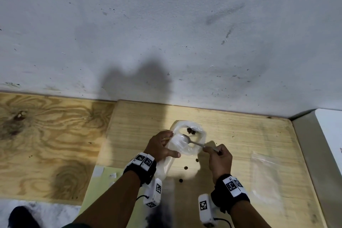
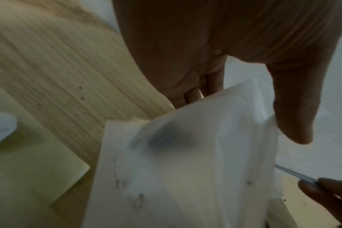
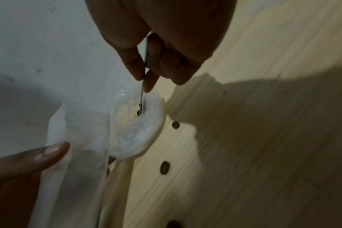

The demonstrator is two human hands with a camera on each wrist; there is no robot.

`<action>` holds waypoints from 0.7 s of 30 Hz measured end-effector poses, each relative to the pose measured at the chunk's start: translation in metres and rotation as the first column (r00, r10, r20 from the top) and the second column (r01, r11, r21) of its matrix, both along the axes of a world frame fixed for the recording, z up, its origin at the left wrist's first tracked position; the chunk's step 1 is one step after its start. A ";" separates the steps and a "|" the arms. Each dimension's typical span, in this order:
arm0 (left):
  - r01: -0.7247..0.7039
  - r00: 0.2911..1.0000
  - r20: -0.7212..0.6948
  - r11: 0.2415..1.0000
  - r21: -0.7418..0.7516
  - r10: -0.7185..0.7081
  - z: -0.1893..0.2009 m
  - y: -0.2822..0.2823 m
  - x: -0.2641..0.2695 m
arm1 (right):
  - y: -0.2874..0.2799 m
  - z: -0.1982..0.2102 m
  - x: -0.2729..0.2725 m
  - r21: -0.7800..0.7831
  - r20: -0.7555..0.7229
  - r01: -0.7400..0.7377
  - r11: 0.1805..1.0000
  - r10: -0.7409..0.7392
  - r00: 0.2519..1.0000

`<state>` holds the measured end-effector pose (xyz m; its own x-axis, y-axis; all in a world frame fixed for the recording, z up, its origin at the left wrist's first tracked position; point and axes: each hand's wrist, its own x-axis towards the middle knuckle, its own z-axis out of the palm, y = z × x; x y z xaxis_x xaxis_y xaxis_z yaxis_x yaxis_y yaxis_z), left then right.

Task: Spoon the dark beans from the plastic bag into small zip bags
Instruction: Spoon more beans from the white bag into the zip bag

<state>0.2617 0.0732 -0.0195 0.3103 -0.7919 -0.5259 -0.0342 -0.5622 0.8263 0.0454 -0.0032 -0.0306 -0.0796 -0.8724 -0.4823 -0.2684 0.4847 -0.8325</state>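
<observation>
The plastic bag (image 1: pixel 187 136) lies on the pale wooden desk (image 1: pixel 240 135) close to the wall, its milky clear film rolled down into a thick ring round the mouth, and only a small clump of dark beans (image 1: pixel 191 131) shows at the far side of the opening. Held over its near side is a small zip bag (image 1: pixel 178 144) — thin, cloudy and creased, with its lower part hanging down toward the wrist; in the left wrist view a dark smudge shows through the film, too blurred to tell what it is. The left hand (image 1: pixel 161 146) pinches this zip bag at its upper edge, the thumb on the near face and the fingers behind it, so the grip is closed on the bag. A slim metal spoon (image 1: pixel 199 144) reaches in from the right, its bowl at the zip bag's mouth; whether it carries beans cannot be told. The right hand (image 1: pixel 220 159) holds the spoon's handle, pinched between thumb and curled fingers — a tight grip near the handle's end. Loose beans (image 1: pixel 185 168) lie scattered on the desk just in front of the plastic bag, between the two wrists. Well to the right a flat empty zip bag (image 1: pixel 265 177) lies on the desk, and a pale green sheet (image 1: pixel 96 185) lies on the desk under the left forearm.
</observation>
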 end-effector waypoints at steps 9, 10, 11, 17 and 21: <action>0.084 0.996 -0.033 0.996 0.016 -0.084 -0.002 -0.001 0.002 | -0.006 -0.004 0.018 0.055 0.137 0.044 0.998 -0.051 0.989; 0.088 0.996 -0.030 0.996 0.021 -0.087 -0.001 -0.001 0.002 | -0.007 -0.003 0.018 0.060 0.160 0.051 0.997 -0.060 0.985; 0.090 0.996 -0.027 0.996 0.027 -0.089 -0.001 -0.001 0.003 | -0.007 -0.004 0.017 0.066 0.177 0.059 0.996 -0.070 0.982; 0.035 0.999 0.018 0.998 0.048 -0.036 -0.001 -0.001 0.007 | -0.009 -0.004 0.005 0.077 0.208 0.089 0.993 -0.103 0.973; -0.004 1.000 0.017 0.999 0.045 0.003 -0.001 -0.001 0.007 | -0.010 0.004 -0.006 0.061 0.213 0.101 0.993 -0.111 0.971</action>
